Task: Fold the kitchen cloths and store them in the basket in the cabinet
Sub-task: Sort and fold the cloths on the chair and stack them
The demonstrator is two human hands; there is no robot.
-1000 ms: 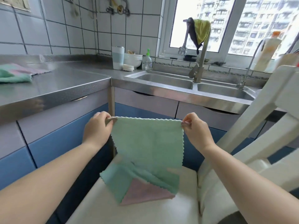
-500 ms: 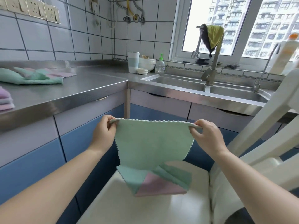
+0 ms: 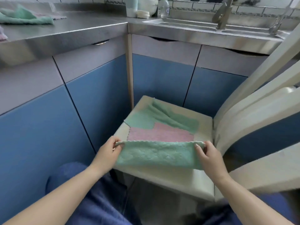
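Low in the middle of the frame, the left hand [image 3: 108,150] pinches the left corner of a green cloth [image 3: 157,154], and the right hand [image 3: 208,154] pinches its right corner, fingers curled over the scalloped top edge. The cloth is stretched between them as a wide flat band lying on the front part of a pale chair seat [image 3: 168,176]. Just behind it on the same seat lies a pink cloth [image 3: 159,133], touching the held edge, and behind that a second green cloth [image 3: 164,116], rumpled, partly covering the pink one. The chair's white back slats [image 3: 259,114] rise at the right of the frame. Blue cabinet doors [image 3: 100,101] fill the middle. In the upper left, on the steel counter [image 3: 78,30], lies another green cloth [image 3: 24,17] with a pink one [image 3: 56,16] just behind it. A sink [image 3: 194,25] sits at the upper right.
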